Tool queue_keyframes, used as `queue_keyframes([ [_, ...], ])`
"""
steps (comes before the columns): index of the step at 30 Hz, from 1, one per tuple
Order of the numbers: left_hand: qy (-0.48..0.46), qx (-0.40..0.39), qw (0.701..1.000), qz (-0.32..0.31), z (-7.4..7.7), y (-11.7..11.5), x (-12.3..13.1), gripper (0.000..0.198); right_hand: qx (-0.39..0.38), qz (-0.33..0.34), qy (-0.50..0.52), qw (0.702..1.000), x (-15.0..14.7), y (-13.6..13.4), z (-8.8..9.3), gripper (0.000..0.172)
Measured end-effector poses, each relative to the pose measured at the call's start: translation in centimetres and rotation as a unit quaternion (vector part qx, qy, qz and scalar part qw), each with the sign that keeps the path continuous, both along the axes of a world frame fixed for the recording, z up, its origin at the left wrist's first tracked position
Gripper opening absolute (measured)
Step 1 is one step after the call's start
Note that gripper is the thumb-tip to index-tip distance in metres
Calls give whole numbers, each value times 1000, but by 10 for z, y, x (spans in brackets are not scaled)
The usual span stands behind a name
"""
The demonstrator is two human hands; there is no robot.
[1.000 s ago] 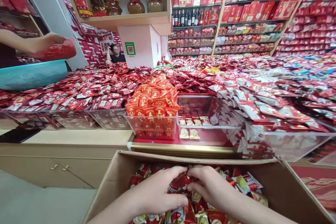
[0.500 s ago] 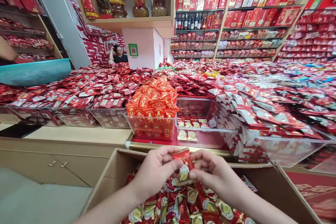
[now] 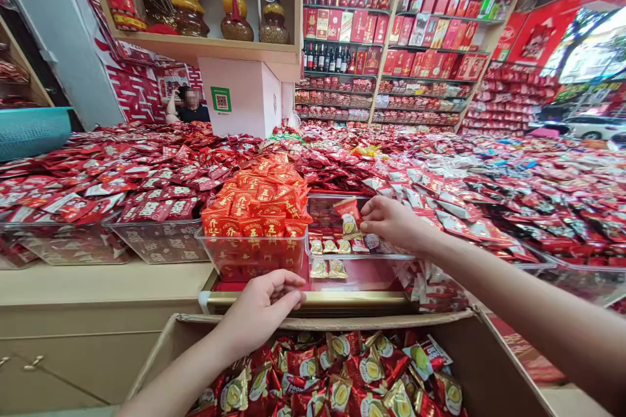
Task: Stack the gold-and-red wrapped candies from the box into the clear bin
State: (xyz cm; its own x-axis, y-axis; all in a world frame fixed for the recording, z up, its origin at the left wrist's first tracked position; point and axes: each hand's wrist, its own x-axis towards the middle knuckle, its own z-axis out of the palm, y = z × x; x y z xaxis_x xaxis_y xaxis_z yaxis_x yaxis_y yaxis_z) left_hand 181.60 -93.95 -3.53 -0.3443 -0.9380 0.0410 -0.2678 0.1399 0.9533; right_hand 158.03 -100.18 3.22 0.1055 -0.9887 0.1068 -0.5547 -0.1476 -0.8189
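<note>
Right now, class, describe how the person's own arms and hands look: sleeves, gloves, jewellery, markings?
The left hand and right hand are both bare: no gloves, rings or wristbands show. The left forearm and right forearm are uncovered to the picture's edge, with no sleeve, watch or marking in view.

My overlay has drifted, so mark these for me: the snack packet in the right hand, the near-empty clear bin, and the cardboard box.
snack packet (image 3: 347, 208), head view, on its red upper half.
clear bin (image 3: 342, 256), head view, on its front rim.
cardboard box (image 3: 366, 322), head view, on its far top edge.
</note>
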Motion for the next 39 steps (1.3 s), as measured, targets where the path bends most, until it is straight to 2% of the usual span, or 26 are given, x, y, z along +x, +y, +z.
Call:
queue_keyframes([
  [2,-35,-16,999,-6,-5,4,3,18,57,10,18,998,1,-19,0,15],
  [4,-58,-42,997,-20,-9,10,5,19,59,28,-16,998,7,-23,-1,13],
  [6,-25,-55,998,-27,-13,16,6,24,-6,62,-35,997,19,-11,-2,11],
  [8,88,-36,995,-20,-17,23,5,35,-126,104,6,987,35,13,-3,11],
  [10,230,1,973,-11,-19,28,3,46,-263,159,104,946,54,42,-7,8],
  [11,292,23,956,-7,-18,31,1,49,-324,194,160,912,62,55,-10,10],
  [13,379,78,922,0,-15,35,-2,49,-403,265,248,840,75,75,-19,18],
  [14,406,109,907,3,-12,37,-3,47,-421,291,265,817,79,82,-24,20],
  [15,425,141,894,5,-9,38,-3,43,-429,305,259,810,82,86,-28,21],
  [16,439,169,883,4,-6,38,-3,40,-427,306,236,817,83,87,-32,19],
  [19,470,214,856,-18,0,38,-2,36,-367,259,138,883,79,84,-39,12],
  [22,487,228,842,-41,-1,35,-2,34,-253,213,103,938,76,80,-39,5],
  [24,477,234,845,-55,-5,34,-3,34,-180,208,92,957,78,79,-36,3],
  [26,450,227,861,-68,-9,33,-2,36,-128,202,80,968,80,76,-32,6],
  [29,362,149,917,-78,-11,31,2,47,-119,179,51,975,72,59,-15,6],
  [31,261,76,961,-57,-11,29,5,47,-150,122,53,980,56,37,-1,5],
  [33,150,23,988,-29,-11,26,8,39,-155,43,113,980,35,8,7,9],
  [35,58,-12,998,-22,-11,23,9,33,-82,6,230,970,17,-21,4,8],
  [37,-7,-52,998,-34,-12,21,10,29,19,16,347,937,6,-44,-9,6],
  [39,-47,-93,993,-50,-14,21,10,29,83,37,415,905,2,-57,-28,4],
])
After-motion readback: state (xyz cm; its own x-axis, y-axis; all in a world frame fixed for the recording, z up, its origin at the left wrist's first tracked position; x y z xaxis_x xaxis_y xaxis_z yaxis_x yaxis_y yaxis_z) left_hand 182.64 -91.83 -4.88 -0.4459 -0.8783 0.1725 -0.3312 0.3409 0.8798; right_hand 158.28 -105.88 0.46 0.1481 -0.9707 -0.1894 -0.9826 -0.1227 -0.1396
